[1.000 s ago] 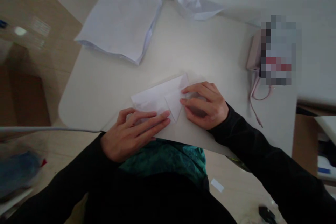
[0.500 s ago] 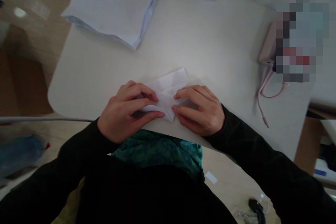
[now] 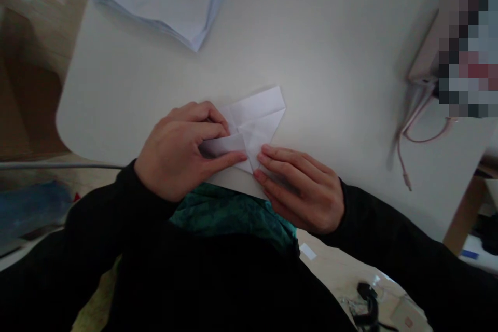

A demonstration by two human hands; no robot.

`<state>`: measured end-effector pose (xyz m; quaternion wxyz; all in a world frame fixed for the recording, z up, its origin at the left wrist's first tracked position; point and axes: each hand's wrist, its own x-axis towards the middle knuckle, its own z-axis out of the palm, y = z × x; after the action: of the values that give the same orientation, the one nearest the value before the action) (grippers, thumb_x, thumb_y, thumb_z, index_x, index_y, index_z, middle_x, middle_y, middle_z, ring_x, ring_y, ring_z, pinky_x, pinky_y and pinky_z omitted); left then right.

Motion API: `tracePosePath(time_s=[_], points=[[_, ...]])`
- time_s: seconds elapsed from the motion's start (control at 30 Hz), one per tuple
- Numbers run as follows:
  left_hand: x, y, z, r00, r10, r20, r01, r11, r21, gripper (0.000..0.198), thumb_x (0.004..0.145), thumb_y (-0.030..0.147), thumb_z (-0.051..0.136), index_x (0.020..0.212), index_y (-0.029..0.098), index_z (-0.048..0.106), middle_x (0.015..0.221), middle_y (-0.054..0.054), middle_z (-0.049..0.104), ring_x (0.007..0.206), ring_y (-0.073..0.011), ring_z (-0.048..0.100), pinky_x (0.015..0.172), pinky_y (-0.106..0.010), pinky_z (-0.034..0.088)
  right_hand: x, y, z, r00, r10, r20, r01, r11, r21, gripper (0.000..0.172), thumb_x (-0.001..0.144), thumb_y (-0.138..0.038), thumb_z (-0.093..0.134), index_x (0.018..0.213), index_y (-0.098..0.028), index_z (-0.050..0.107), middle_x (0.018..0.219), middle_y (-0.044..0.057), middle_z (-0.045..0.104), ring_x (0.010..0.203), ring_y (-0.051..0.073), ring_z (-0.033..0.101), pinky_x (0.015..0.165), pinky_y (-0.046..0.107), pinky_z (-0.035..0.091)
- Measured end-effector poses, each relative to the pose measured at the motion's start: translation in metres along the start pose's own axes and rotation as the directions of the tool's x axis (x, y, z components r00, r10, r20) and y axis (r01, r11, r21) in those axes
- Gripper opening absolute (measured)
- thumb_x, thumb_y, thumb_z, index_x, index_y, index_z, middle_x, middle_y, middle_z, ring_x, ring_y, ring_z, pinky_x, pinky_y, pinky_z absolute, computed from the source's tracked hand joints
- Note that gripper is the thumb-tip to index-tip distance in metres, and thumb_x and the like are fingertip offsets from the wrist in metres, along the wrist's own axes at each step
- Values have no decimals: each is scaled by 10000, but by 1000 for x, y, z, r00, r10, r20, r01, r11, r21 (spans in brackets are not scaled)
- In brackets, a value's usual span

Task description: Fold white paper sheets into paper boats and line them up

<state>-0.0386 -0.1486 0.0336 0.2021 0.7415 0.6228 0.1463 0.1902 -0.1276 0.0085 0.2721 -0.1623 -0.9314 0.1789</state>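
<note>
Head view: folded white paper (image 3: pixel 262 114) at frame centre on a white tabletop (image 3: pixel 330 62), light, soft, likely easy to crease, best taken by its folded edges, pinched by the left hand (image 3: pixel 177 153) with narrowly curled fingers, the right hand (image 3: pixel 301 192) with close-set fingers at its lower point, grip unclear.

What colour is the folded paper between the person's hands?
The folded paper is plain white with no visible pattern, as the head view shows.
</note>
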Motion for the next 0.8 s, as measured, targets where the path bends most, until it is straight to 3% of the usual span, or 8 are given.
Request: tracePosePath(time_s=[0.33,0.8], points=[[-2,2,4,999,-48,-25,48,999,5,221,799,414,640,780,195,636,898,-23,620,834,-180,589,738,-335,494,-4,-6,0,998,-37,53,42,993,-106,250,871,-139,539,1091,-97,652,1104,142,697,1183,254,585,960,408,548],[-6,9,8,992,-113,-53,111,993,-30,202,813,434,600,754,242,618,897,-29,603,871,-220,587,768,-400,484,-10,-18,0,992,-41,120,55,991,-121,348,902,-129,440,1164,46,589,1212,240,621,1250,324,508,1020,445,506]])
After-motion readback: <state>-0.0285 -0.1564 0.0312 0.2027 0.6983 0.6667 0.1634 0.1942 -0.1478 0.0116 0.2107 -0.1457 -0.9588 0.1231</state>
